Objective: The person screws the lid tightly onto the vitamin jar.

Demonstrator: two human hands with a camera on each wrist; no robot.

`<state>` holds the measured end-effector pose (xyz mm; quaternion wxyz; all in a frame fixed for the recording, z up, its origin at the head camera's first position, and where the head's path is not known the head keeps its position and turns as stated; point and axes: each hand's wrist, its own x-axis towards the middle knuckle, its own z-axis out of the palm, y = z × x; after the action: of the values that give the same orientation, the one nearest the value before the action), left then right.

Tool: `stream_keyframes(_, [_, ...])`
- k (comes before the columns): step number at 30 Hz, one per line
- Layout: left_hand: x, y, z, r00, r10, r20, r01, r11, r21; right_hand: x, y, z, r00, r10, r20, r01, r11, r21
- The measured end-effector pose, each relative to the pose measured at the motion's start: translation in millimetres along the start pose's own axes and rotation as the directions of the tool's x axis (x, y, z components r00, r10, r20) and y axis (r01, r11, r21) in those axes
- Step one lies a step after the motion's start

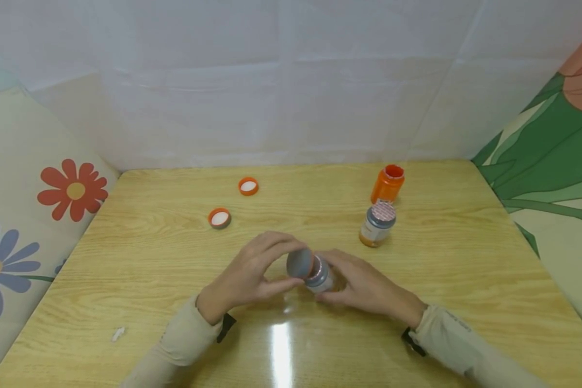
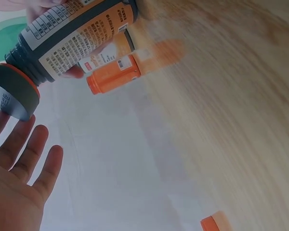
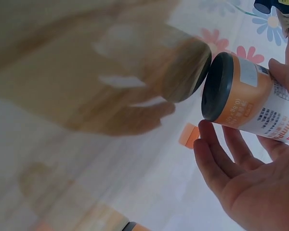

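My left hand [image 1: 258, 268] pinches a round grey cap [image 1: 298, 263] with an orange inner rim between thumb and fingers. The cap is tilted at the mouth of a dark grey pill bottle [image 1: 323, 281], off to one side of its neck. My right hand [image 1: 364, 284] grips this bottle around its body. An orange and white label [image 2: 86, 41] with printed text wraps the bottle in the left wrist view. From the right wrist, the bottle's dark base [image 3: 217, 89] shows close over the glossy tabletop, with fingers curved beside it.
Behind my right hand stand a second grey bottle [image 1: 375, 229] with a patterned seal on its mouth and an uncapped orange bottle [image 1: 387, 186]. Towards the back left lie an orange cap [image 1: 248, 186] and a grey-and-orange cap [image 1: 220, 218], both inside up, on the wooden table [image 1: 140, 242].
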<state>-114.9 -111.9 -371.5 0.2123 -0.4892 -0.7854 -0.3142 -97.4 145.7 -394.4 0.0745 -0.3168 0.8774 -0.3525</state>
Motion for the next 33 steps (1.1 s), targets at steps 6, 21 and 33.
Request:
stream_keyframes(6, [-0.8,0.3,0.2,1.000,0.002,0.003,-0.002,1.000,0.023,2.0,-1.3,0.8,1.000,0.001,0.015,-0.002,1.000,0.002])
stream_keyframes(21, [-2.7,-0.4,0.1,1.000,0.002,0.006,-0.002,1.000,0.029,2.6,-3.4,1.9,1.000,-0.014,-0.010,0.013,0.997,-0.073])
stream_keyframes(33, [-2.1,-2.7,-0.1,1.000,-0.007,0.016,0.006,1.000,0.028,4.7,-4.3,1.5,1.000,-0.008,-0.019,0.006,0.992,-0.128])
